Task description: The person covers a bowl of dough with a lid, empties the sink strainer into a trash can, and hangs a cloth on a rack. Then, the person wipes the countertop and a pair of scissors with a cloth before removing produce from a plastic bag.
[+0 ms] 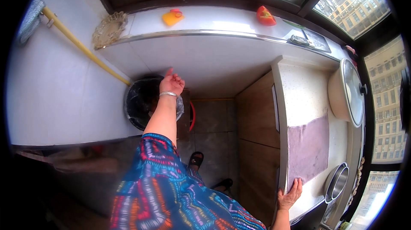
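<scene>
My left hand (172,83), with a bracelet (168,94) at the wrist, is stretched out over a black-lined bin (136,109) by the wall. Its index finger points forward and the other fingers are loosely curled, with nothing visible in them. My right hand (291,193) rests on the counter's front edge with its fingers extended. Its fingertips touch the near corner of a mauve cloth (308,146) lying flat on the light counter (299,88). The bin's contents are dark and partly hidden by my left forearm.
A white ledge (145,21) under the window carries a glass dish (110,29), a yellow item (173,18) and a red tomato-like piece (266,16). A lidded pot (344,91) and metal bowls (337,183) stand on the counter. A yellow pipe (81,46) runs down the left wall.
</scene>
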Tool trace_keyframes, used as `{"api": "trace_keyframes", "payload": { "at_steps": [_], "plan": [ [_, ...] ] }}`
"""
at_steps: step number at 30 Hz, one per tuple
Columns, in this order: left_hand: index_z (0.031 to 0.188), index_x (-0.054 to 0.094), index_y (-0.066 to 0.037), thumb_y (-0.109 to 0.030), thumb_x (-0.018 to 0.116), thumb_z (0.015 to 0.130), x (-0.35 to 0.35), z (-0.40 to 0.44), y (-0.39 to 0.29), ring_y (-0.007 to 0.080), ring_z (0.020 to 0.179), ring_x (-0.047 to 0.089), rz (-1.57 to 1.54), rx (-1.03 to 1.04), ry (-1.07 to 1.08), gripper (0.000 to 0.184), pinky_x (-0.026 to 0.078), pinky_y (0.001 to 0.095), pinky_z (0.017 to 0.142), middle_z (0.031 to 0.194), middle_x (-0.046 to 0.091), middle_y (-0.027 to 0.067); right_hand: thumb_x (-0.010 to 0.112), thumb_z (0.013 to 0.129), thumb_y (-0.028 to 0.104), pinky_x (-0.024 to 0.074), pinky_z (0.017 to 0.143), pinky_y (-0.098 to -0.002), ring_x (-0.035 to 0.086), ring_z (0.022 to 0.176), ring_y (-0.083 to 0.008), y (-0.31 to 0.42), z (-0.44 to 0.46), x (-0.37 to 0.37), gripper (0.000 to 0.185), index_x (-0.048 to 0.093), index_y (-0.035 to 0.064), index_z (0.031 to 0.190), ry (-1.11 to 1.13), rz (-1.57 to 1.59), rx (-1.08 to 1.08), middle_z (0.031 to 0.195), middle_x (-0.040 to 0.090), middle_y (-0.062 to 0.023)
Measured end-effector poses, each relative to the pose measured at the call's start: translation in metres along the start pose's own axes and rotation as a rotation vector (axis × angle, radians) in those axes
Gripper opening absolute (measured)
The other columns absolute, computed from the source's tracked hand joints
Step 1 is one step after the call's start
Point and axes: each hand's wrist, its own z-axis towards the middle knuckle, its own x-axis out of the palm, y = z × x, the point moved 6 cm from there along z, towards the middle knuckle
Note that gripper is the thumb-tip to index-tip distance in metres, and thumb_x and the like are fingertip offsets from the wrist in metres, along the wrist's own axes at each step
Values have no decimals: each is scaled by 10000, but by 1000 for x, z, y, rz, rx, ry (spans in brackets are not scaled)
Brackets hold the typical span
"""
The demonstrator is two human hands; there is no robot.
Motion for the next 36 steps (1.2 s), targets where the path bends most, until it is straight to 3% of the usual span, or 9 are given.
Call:
{"api": "trace_keyframes", "payload": {
  "at_steps": [3, 7, 11, 17, 21, 29, 33, 35, 36],
  "plan": [
    [912, 558, -118, -42, 408, 807, 7, -18, -12, 163, 607, 480, -39, -55, 158, 198, 394, 318, 570, 705, 524, 27, 643, 559, 162, 295, 974, -439, 378, 1159, -353, 3, 1, -2, 707, 405, 47, 1215, -5, 16, -4, 1257, 407, -169],
    [747, 529, -113, -248, 533, 820, -21, -17, -55, 139, 611, 463, 308, 213, 298, 154, 388, 291, 567, 691, 515, 6, 644, 549, 135, 296, 973, -440, 380, 1158, -356, 5, 2, -4, 708, 409, 40, 1210, -2, 38, 2, 1256, 409, -170],
    [806, 572, -105, -184, 585, 780, -69, -21, -94, 170, 753, 547, 1267, 508, -113, 84, 431, 320, 673, 783, 573, 14, 642, 541, 112, 297, 973, -437, 384, 1156, -356, 6, 3, -4, 705, 418, 39, 1205, -24, 42, 1, 1254, 412, -172],
    [1044, 584, -66, -87, 551, 776, -111, -37, -91, 193, 856, 578, 1808, 315, -217, 271, 432, 309, 816, 873, 610, 34, 640, 543, 113, 298, 972, -434, 386, 1156, -352, 6, 3, -5, 704, 422, 45, 1209, -19, 46, 1, 1256, 412, -170],
    [894, 584, -67, -87, 529, 814, -79, -69, -83, 189, 849, 571, 775, 6, -91, 99, 436, 336, 770, 862, 602, 39, 641, 545, 118, 297, 971, -430, 387, 1158, -345, 4, 2, -4, 702, 425, 46, 1210, -38, 52, -13, 1256, 417, -165],
    [728, 556, -115, -217, 595, 788, -50, -86, -86, 171, 762, 575, 520, 13, -68, 125, 419, 291, 685, 744, 601, 21, 658, 546, 137, 297, 970, -425, 387, 1163, -339, -1, 0, -2, 705, 433, 58, 1209, -36, 87, -2, 1260, 420, -157],
    [710, 596, -109, -178, 604, 753, -61, -87, -108, 191, 745, 579, 944, 441, -282, 82, 423, 309, 708, 695, 593, 20, 666, 549, 145, 292, 973, -426, 387, 1164, -333, -5, -2, -1, 706, 436, 71, 1212, -56, 107, 0, 1262, 421, -151],
    [848, 655, -83, -146, 613, 727, -54, -94, -109, 190, 754, 584, 2222, 756, -617, 142, 434, 297, 745, 698, 601, 24, 668, 548, 148, 291, 974, -426, 386, 1165, -330, -3, -2, -2, 707, 436, 72, 1212, -46, 105, 13, 1263, 420, -149],
    [938, 664, -71, -114, 589, 731, -46, -111, -99, 193, 760, 590, 2418, 700, -637, 224, 448, 282, 755, 729, 616, 36, 671, 548, 151, 291, 974, -425, 386, 1166, -328, -3, -1, -3, 708, 436, 74, 1212, -32, 100, 14, 1263, 420, -147]
  ]
}}
